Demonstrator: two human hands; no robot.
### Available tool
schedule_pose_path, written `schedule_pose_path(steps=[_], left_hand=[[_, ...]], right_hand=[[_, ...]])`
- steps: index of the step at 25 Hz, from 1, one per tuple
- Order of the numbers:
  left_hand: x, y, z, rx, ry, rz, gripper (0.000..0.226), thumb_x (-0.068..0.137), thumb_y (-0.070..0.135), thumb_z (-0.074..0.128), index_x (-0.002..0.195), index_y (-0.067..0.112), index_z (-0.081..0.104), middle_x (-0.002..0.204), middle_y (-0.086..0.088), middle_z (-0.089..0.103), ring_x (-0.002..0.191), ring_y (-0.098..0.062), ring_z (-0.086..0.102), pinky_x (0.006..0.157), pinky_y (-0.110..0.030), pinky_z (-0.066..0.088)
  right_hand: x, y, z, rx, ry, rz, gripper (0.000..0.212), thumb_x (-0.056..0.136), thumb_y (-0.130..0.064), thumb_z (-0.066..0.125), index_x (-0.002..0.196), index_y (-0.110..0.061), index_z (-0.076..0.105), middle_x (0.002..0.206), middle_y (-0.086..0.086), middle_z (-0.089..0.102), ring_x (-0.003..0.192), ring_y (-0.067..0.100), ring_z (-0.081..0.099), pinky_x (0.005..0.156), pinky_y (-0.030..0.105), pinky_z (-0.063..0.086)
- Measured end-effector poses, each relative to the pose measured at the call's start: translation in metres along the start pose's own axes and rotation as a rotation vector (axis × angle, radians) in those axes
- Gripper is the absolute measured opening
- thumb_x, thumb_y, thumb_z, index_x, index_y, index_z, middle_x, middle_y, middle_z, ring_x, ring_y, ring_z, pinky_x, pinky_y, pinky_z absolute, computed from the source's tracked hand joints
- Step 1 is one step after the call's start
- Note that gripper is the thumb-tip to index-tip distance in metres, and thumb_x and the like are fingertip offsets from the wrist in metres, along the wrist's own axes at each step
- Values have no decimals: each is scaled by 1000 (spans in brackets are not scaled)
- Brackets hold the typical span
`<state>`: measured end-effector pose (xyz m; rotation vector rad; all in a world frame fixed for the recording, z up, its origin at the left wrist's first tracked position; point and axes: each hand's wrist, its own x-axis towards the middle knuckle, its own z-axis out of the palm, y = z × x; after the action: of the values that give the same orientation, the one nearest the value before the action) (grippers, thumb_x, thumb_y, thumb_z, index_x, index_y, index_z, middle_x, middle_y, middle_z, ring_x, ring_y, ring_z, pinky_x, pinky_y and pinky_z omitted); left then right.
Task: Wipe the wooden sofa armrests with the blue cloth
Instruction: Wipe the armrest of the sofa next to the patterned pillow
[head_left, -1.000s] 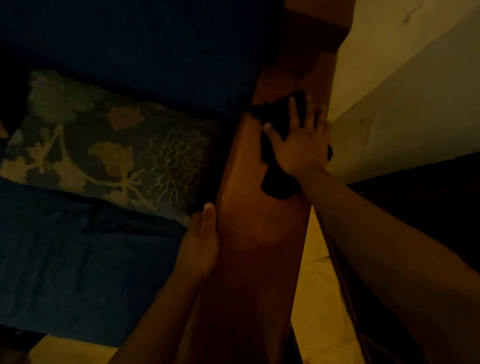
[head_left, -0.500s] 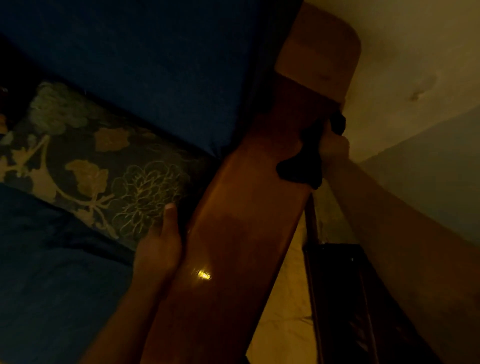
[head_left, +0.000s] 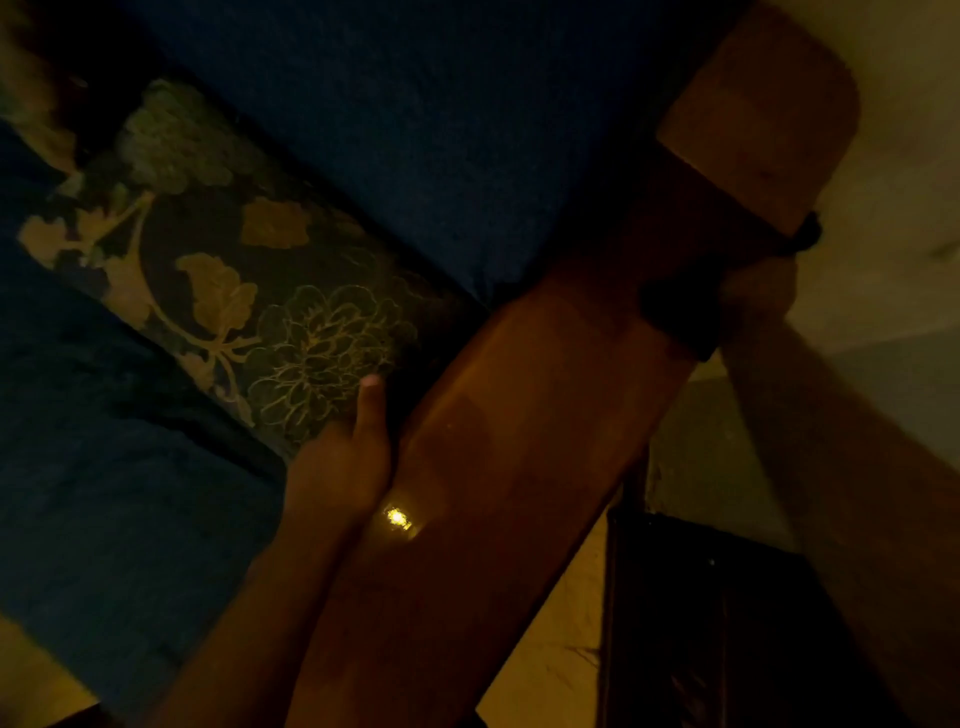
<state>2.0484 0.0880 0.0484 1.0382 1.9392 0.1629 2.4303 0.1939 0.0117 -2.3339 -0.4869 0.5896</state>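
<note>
Right hand (head_left: 756, 299) grips the dark cloth (head_left: 680, 317) against the armrest (head_left: 519, 441) outer edge; left hand (head_left: 345, 462) rests flat, fingers relaxed, on its inner side

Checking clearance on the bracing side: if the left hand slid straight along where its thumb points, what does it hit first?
Probably the floral cushion. The left hand rests on the armrest's inner edge, thumb aimed up-left at the cushion's end. Dim light, so depth is uncertain.

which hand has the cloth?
The right hand, gripping the dark cloth at the armrest's outer edge; the left hand rests bare on the inner edge.
</note>
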Motion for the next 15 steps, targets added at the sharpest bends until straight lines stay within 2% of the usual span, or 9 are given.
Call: schedule_pose_path(steps=[1,2,3,5,7,8,12,13,15], left_hand=[[0,-3,-1,-16,-3,9,62,91,76,14,65,29,44,66,8,41,60,-7,39,79,-37,32],[0,-8,-1,-44,-5,6,61,91,77,14,70,30,48,72,8,45,64,-7,42,80,-37,32],[-1,-12,0,-71,-5,-1,59,90,77,14,75,32,49,78,7,47,68,-9,44,82,-37,32],[-6,-14,-1,-128,21,-7,57,90,76,15,75,34,50,81,8,49,70,-9,44,81,-35,33],[-10,-14,-1,-156,22,-3,57,92,73,19,70,33,51,74,10,51,66,-7,47,72,-32,36],[-11,-16,-2,-162,3,5,56,94,71,22,69,32,54,72,9,54,66,-7,51,66,-31,37],[-16,-37,-17,-145,-60,65,52,98,63,35,69,30,63,66,14,58,64,-2,56,58,-22,37],[-20,-51,-22,-95,-49,81,53,98,61,37,70,28,66,64,13,61,64,-3,58,57,-21,39],[-31,-82,-34,-10,-56,110,52,100,59,38,77,25,70,67,8,67,67,-9,65,59,-24,46]], right_hand=[[-18,9,1,-96,92,-112,49,109,-29,38,153,-7,37,153,15,47,112,16,54,109,26,44],[-49,19,2,-151,92,-257,57,107,-35,39,156,-6,31,158,18,40,130,21,49,119,39,35],[-86,34,4,-236,45,-406,66,106,-44,39,159,-7,24,164,18,30,145,27,36,125,45,25],[-154,60,7,-492,-90,-759,76,105,-57,34,160,-9,15,170,13,15,156,30,15,128,44,8],[-170,56,9,-644,-211,-1034,76,105,-58,32,160,-7,19,171,10,13,157,31,9,128,39,2],[-163,43,15,-684,-229,-1059,76,104,-56,32,159,-4,22,170,13,15,156,34,11,127,40,5],[-162,-6,45,-612,-116,-679,76,102,-53,31,157,-1,29,166,20,22,150,44,21,124,54,20],[-187,2,50,-604,-161,-708,75,103,-54,31,159,-4,27,167,17,22,152,42,19,125,53,19],[-229,35,32,-710,-389,-1061,71,104,-53,35,161,-11,23,170,10,20,156,37,14,126,52,17]])
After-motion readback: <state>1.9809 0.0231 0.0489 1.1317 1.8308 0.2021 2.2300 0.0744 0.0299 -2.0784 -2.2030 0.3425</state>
